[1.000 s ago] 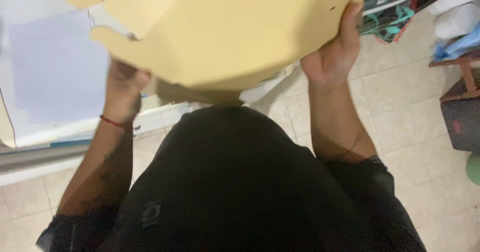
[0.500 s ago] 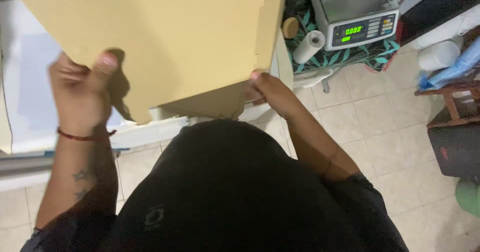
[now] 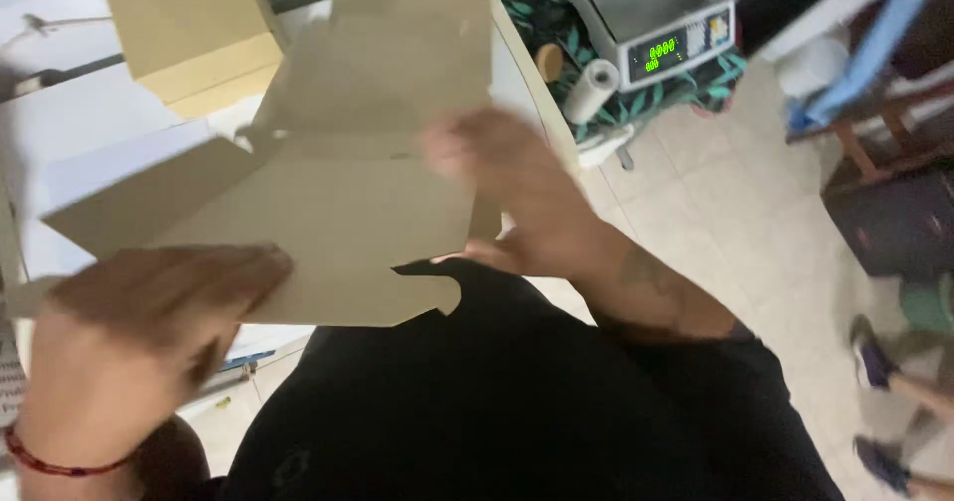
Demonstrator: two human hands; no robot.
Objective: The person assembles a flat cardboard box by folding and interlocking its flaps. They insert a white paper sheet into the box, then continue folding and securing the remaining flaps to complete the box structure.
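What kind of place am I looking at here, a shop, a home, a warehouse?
Probably a small packing or shipping spot in a home or shop. Both hands, left hand and right hand, handle a flat unfolded cardboard box over a white table, and a digital weighing scale sits on the tiled floor.

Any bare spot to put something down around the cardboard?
White table is bare between the small box and the flat cardboard sheet. Floor tiles right of the table are open. It is crowded by the scale and paper roll.

One head camera looks steeply down, close over the white table (image 3: 60, 173)
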